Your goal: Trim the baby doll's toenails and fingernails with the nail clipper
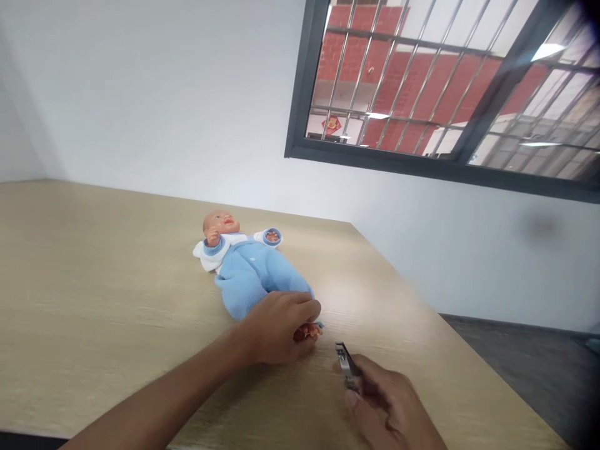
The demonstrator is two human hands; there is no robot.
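Note:
A baby doll [255, 265] in a light blue and white outfit lies on its back on the wooden table [117, 281], its head toward the wall. My left hand [284, 325] is closed around the doll's lower leg, and the doll's toes [313, 330] poke out between thumb and fingers. Between the thumb and fingers of my right hand [382, 400] is a metal nail clipper [347, 367], its jaws pointing up and away from me. The clipper sits just right of the toes, apart from them.
The table's right edge [435, 315] slants down toward me, with a dark floor [510, 362] beyond it. Behind the table stands a white wall [154, 94] with a dark-framed, barred window [375, 153] at the upper right.

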